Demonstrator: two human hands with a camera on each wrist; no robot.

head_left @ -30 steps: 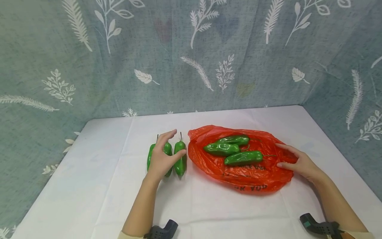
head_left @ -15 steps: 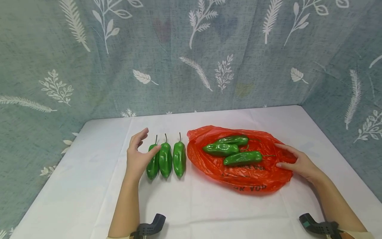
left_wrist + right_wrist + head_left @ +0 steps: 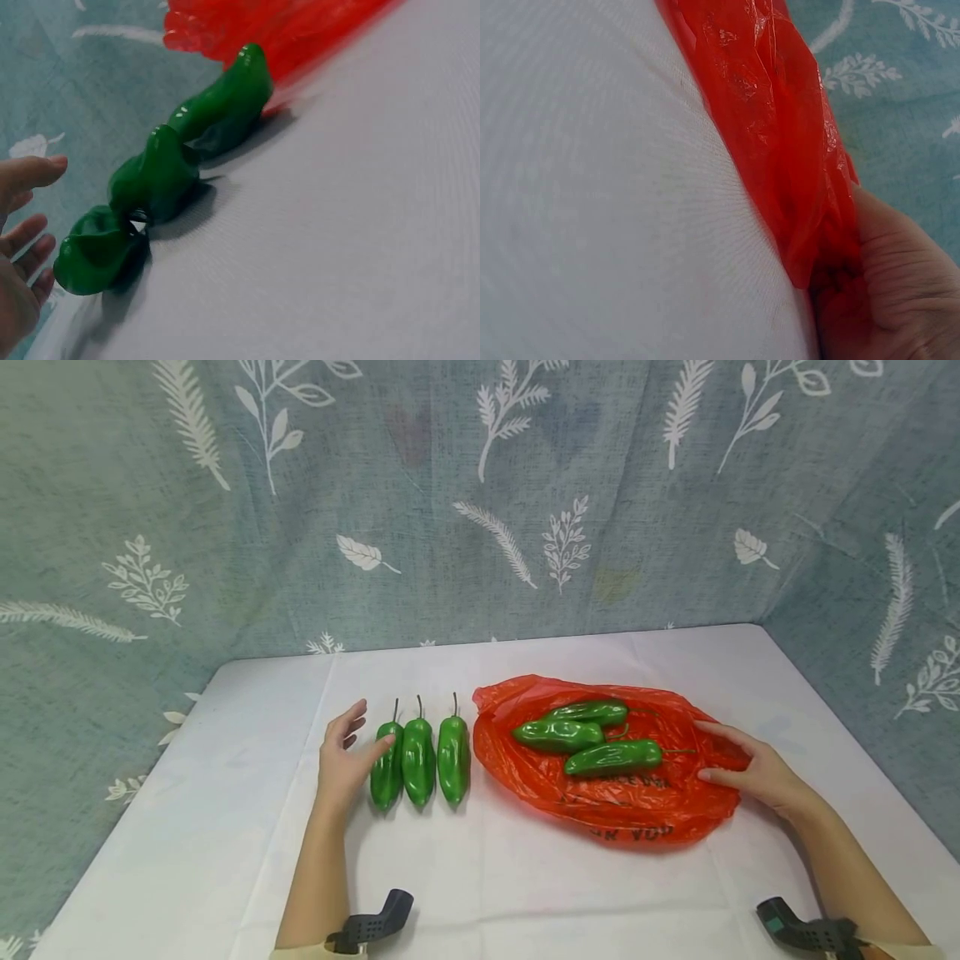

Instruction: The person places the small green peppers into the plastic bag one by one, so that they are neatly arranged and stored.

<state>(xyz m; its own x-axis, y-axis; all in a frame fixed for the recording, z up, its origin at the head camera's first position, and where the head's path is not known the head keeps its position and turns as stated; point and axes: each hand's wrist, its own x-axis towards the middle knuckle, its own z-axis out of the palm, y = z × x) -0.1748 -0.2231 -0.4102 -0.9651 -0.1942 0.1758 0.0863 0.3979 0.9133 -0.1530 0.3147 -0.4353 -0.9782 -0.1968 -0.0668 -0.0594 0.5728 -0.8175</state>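
Three glossy green peppers lie side by side, stems away from me: the left pepper (image 3: 386, 768), the middle pepper (image 3: 418, 760) and the right pepper (image 3: 453, 760). My left hand (image 3: 347, 758) is at the left pepper, thumb over its upper part and fingers spread on its far left; it holds nothing. Right of the row, a red plastic bag (image 3: 675, 814) lies with its mouth spread. Three more green peppers (image 3: 615, 757) rest on it. My right hand (image 3: 761, 774) holds the bag's right edge; in the right wrist view some fingers are hidden behind the red plastic (image 3: 795, 150).
A white cloth (image 3: 495, 893) covers the table. Behind and at both sides hangs a grey-green curtain (image 3: 420, 585) with white leaf prints. A dark camera mount (image 3: 375, 922) sits on my left wrist, and another mount (image 3: 806, 931) on my right.
My left hand has moved left from above the row to the left pepper's side, uncovering the peppers, then dipped slightly. The right hand and bag have stayed put.
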